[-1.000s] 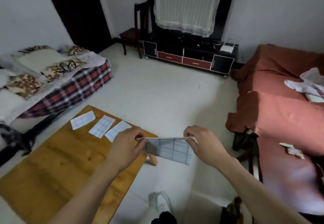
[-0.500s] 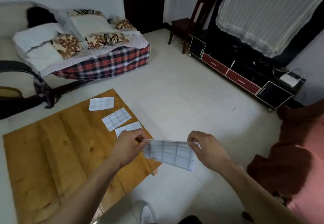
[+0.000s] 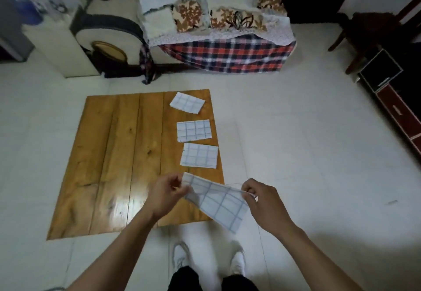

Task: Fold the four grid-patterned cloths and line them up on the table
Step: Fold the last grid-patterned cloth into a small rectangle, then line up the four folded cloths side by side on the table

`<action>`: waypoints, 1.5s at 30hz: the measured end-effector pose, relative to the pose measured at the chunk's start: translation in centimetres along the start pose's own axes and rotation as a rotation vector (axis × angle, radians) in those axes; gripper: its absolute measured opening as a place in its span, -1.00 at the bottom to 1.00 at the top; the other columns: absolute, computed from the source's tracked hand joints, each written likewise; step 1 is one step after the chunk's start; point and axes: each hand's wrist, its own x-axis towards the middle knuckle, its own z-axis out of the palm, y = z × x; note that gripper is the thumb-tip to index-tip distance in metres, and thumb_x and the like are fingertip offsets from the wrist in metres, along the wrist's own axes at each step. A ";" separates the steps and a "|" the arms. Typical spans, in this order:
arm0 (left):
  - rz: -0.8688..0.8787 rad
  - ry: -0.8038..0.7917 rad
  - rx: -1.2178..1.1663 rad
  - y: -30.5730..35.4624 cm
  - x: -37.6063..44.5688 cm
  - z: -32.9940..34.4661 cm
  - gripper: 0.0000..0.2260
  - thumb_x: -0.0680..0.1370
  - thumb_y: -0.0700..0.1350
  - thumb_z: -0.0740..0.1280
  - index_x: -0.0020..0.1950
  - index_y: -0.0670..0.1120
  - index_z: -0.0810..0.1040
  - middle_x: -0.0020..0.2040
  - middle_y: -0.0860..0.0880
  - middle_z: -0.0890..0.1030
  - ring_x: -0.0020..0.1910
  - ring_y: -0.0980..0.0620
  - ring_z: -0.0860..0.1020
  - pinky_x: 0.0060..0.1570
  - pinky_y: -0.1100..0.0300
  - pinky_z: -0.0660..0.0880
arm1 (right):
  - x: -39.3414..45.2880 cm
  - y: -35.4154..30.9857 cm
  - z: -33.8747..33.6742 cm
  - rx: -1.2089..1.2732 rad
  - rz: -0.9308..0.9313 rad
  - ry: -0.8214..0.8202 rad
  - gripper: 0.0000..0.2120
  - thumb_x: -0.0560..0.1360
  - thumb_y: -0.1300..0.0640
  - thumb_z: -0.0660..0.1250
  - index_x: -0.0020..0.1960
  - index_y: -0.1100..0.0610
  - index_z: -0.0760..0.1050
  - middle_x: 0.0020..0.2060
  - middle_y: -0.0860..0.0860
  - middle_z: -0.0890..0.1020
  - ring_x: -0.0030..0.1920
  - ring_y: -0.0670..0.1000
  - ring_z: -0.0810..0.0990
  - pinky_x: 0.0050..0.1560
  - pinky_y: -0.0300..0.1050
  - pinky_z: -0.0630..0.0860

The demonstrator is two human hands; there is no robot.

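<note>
I see the left hand (image 3: 165, 196) and right hand (image 3: 262, 202), each grip pinching a top corner of the fourth grid cloth (image 3: 218, 202), stretched between them above the table (image 3: 114, 165); three folded cloths (image 3: 197, 155) lie just beyond.

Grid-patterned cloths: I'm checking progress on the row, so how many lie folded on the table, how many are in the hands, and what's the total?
Folded cloths on the wooden table: 3
Cloth held between left hand and right hand: 1
Total: 4
</note>
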 end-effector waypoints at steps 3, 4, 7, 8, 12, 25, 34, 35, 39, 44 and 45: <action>-0.106 0.106 -0.034 -2.8 0.0 1.9 -0.87 0.50 -0.18 0.45 -0.21 -0.01 0.55 -0.23 0.00 0.63 -0.24 0.04 0.58 -0.25 0.15 0.51 | 2.2 1.5 1.7 -0.023 0.001 -0.063 -0.86 0.56 0.19 0.33 -0.14 0.00 0.48 -0.33 -0.14 0.56 -0.22 -0.09 0.54 -0.22 -0.19 0.45; -0.115 0.150 -0.033 -3.8 0.1 2.5 -0.86 0.50 -0.16 0.44 -0.21 -0.01 0.54 -0.24 0.02 0.62 -0.26 0.11 0.55 -0.26 0.17 0.49 | 3.0 2.0 2.5 -0.039 -0.006 -0.075 -0.87 0.56 0.16 0.33 -0.15 -0.01 0.47 -0.33 -0.15 0.55 -0.23 -0.09 0.54 -0.22 -0.18 0.45; -0.133 0.261 -0.021 -7.6 1.8 3.8 -0.86 0.52 -0.10 0.42 -0.22 0.01 0.53 -0.25 0.05 0.62 -0.24 0.14 0.55 -0.27 0.14 0.50 | 6.1 4.1 6.1 -0.123 -0.019 -0.124 -0.88 0.58 0.06 0.32 -0.13 -0.02 0.46 -0.29 -0.15 0.54 -0.22 -0.10 0.53 -0.21 -0.15 0.49; -0.146 0.282 -0.018 -9.0 2.7 4.2 -0.86 0.52 -0.08 0.41 -0.22 0.01 0.53 -0.25 0.05 0.61 -0.24 0.13 0.55 -0.27 0.13 0.50 | 7.4 4.8 7.4 -0.140 -0.011 -0.134 -0.88 0.59 0.04 0.31 -0.13 -0.01 0.46 -0.28 -0.15 0.54 -0.21 -0.11 0.53 -0.20 -0.16 0.49; -0.185 0.375 0.051 -14.7 6.1 6.0 -0.90 0.54 -0.05 0.40 -0.16 0.03 0.54 -0.22 0.11 0.60 -0.24 0.17 0.54 -0.25 0.13 0.51 | 11.8 7.9 13.1 -0.211 0.031 -0.199 -0.89 0.59 0.04 0.30 -0.11 0.00 0.46 -0.22 -0.12 0.58 -0.20 -0.11 0.55 -0.22 -0.27 0.42; -0.246 0.349 0.166 -18.8 7.5 5.1 -0.82 0.53 -0.09 0.40 0.12 0.01 0.56 0.08 0.05 0.60 -0.09 0.09 0.59 -0.09 0.05 0.58 | 15.2 7.2 15.0 -0.365 0.039 -0.311 -0.64 0.58 -0.06 0.30 0.34 0.00 0.43 0.21 -0.05 0.54 0.15 -0.07 0.55 0.18 -0.18 0.53; -0.159 0.388 0.239 -9.3 6.9 0.1 -0.83 0.56 0.01 0.36 0.12 0.00 0.57 0.08 0.05 0.53 -0.17 0.07 0.54 -0.12 0.08 0.54 | 15.4 -1.4 5.2 -0.375 -0.147 -0.270 -0.62 0.59 -0.07 0.28 0.38 -0.06 0.39 0.28 -0.07 0.50 0.26 -0.08 0.46 0.20 -0.27 0.36; -0.151 0.406 0.241 -7.7 6.7 -0.3 -0.83 0.56 0.01 0.36 0.12 0.00 0.57 0.08 0.05 0.52 -0.18 0.08 0.55 -0.12 0.08 0.54 | 15.5 -2.1 3.7 -0.358 -0.168 -0.252 -0.62 0.59 -0.06 0.28 0.38 -0.05 0.39 0.29 -0.06 0.50 0.27 -0.07 0.46 0.21 -0.26 0.36; -0.124 0.486 0.270 -1.6 6.1 -0.5 -0.86 0.57 0.01 0.35 0.08 0.01 0.58 0.05 0.06 0.52 -0.18 0.07 0.55 -0.14 0.08 0.53 | 16.0 -3.9 -2.4 -0.323 -0.249 -0.192 -0.63 0.58 -0.05 0.30 0.37 -0.05 0.41 0.30 -0.06 0.49 0.30 -0.04 0.46 0.22 -0.20 0.39; -0.149 0.583 0.312 5.0 6.1 2.0 -0.86 0.56 0.00 0.35 0.08 0.00 0.58 0.06 0.05 0.52 -0.06 0.07 0.54 -0.15 0.14 0.43 | 17.4 -1.3 -10.1 -0.345 -0.389 -0.158 -0.62 0.57 -0.04 0.30 0.37 -0.02 0.43 0.31 -0.04 0.49 0.31 -0.01 0.44 0.27 -0.15 0.38; -0.164 0.606 0.316 6.3 6.0 3.0 -0.86 0.56 0.00 0.35 0.08 -0.01 0.58 0.05 0.05 0.53 -0.06 0.06 0.54 -0.15 0.14 0.43 | 17.7 -0.5 -11.6 -0.348 -0.419 -0.155 -0.62 0.57 -0.04 0.31 0.37 -0.01 0.43 0.31 -0.03 0.50 0.30 0.00 0.45 0.27 -0.12 0.39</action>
